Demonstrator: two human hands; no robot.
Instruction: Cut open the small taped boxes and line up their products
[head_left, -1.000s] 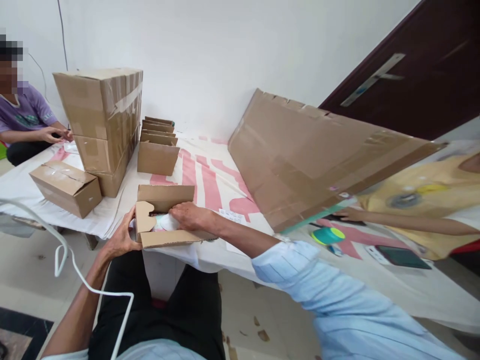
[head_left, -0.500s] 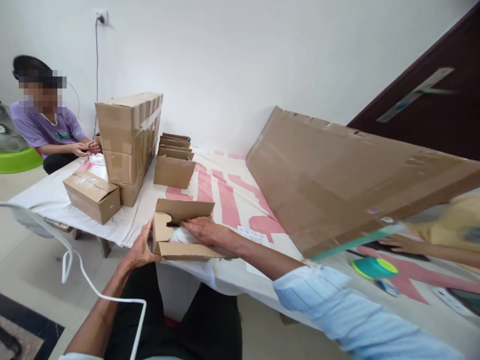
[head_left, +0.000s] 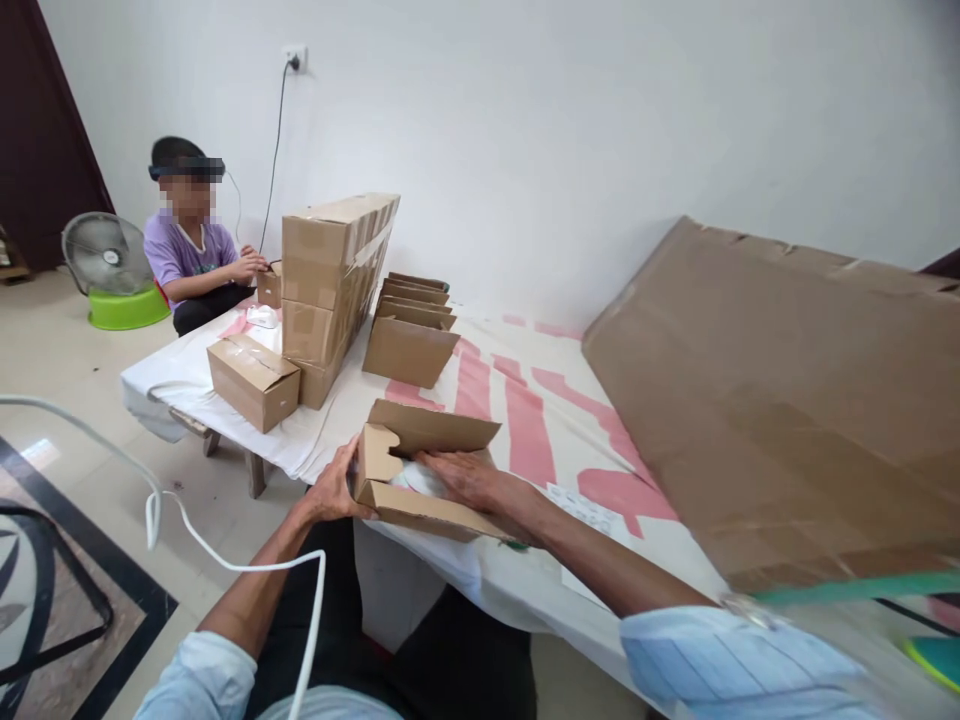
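An open cardboard box (head_left: 431,505) sits at the near edge of the cloth-covered table with its flaps raised. My left hand (head_left: 337,485) grips its left end, thumb near the bottom and fingers along the side. Inside lies something white (head_left: 420,478), mostly hidden by the flaps and my other hand. Over it my right hand (head_left: 466,478) rests flat, fingers stretched out and reaching into the box. A printed white sheet (head_left: 581,510) lies under my right forearm.
Taped boxes (head_left: 322,290) are stacked at the left, with one closed box (head_left: 253,382) in front. Open boxes (head_left: 411,350) stand in a row behind. A large cardboard panel (head_left: 780,400) leans at the right. A white cable (head_left: 225,568) crosses my left arm. A person (head_left: 191,250) sits far left.
The view has swung left, so everything appears further right. My left hand stays on the box, and my right hand remains inside it. The other person's hands have risen to a small box.
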